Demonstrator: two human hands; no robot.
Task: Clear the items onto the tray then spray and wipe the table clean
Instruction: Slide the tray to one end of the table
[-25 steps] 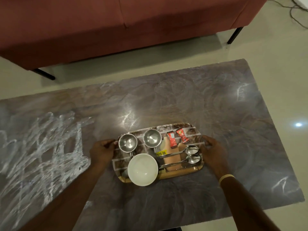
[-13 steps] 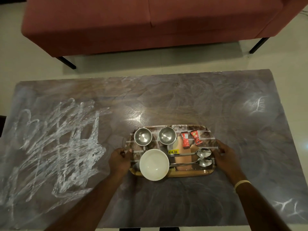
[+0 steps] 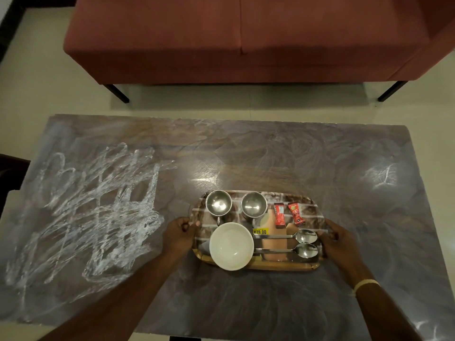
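Observation:
A patterned tray point(image 3: 310, 205) is over the dark marble table point(image 3: 270, 156), right of centre. On it stand two steel cups point(image 3: 218, 203) point(image 3: 253, 205), a white bowl point(image 3: 231, 246), two red sachets point(image 3: 279, 214) point(image 3: 294, 213) and two spoons point(image 3: 299, 236) point(image 3: 301, 250). My left hand point(image 3: 178, 233) grips the tray's left edge, thumb on the rim. My right hand point(image 3: 339, 241) grips its right edge. White chalky scribbles point(image 3: 98, 207) cover the table's left part.
A red sofa point(image 3: 241, 38) on black legs stands beyond the table's far edge, with pale floor point(image 3: 37, 77) between them. A dark object point(image 3: 9, 173) shows at the left border.
The view has swung left and back, bringing the whole table and sofa into sight. Both hands keep hold of the tray, which looks slightly raised now.

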